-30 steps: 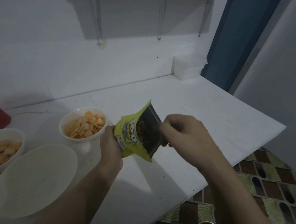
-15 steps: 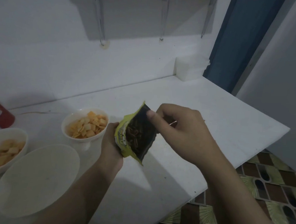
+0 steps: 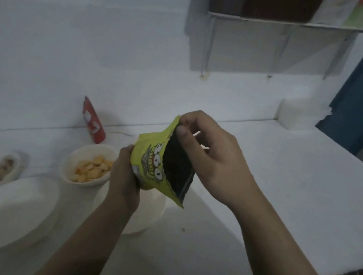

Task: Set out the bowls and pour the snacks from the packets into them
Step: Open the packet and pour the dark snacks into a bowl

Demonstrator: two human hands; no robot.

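Left hand (image 3: 126, 172) is gripping the yellow-green foil snack packet (image 3: 153, 165); right hand (image 3: 207, 147) is pinching its torn mouth open. Packet is hanging just above an empty white bowl (image 3: 147, 216) on the white worktop (image 3: 280, 187). Behind that bowl, a round white bowl of orange crackers (image 3: 88, 167) is sitting. Step: opening. Next, probably: tipping the mouth down over the empty bowl.

A white desk (image 3: 281, 176) runs along the wall. At its back edge a red packet (image 3: 93, 121) leans. Near the left edge sit a bowl of orange snacks (image 3: 88, 166), two white bowls (image 3: 10, 211) (image 3: 149, 212) showing no contents, and a blurred one, perhaps holding snacks (image 3: 0, 172). A white box (image 3: 300, 113) occupies the back right corner.
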